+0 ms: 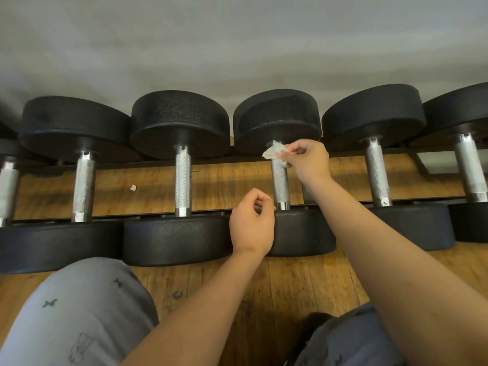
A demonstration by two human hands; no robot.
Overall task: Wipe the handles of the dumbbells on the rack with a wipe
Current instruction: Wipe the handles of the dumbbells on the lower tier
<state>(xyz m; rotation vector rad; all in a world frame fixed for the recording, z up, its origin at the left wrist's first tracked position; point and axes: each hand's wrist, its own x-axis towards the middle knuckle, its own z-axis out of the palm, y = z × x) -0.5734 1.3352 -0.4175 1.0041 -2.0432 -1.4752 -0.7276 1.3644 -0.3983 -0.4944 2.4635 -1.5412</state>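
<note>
Right hand (306, 159): pinches crumpled wipe (274, 151) at 12 o'clock end of handle (280, 186).
Left hand (252, 223): fingers curled, empty, at 7 o'clock from handle, by near dumbbell head (298, 231).

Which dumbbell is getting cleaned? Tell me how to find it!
Look along the row of black dumbbells below the grey wall. Find the dumbbell near the middle. Only its silver handle has a crumpled white wipe held against the far end; the others' handles are bare.
</note>
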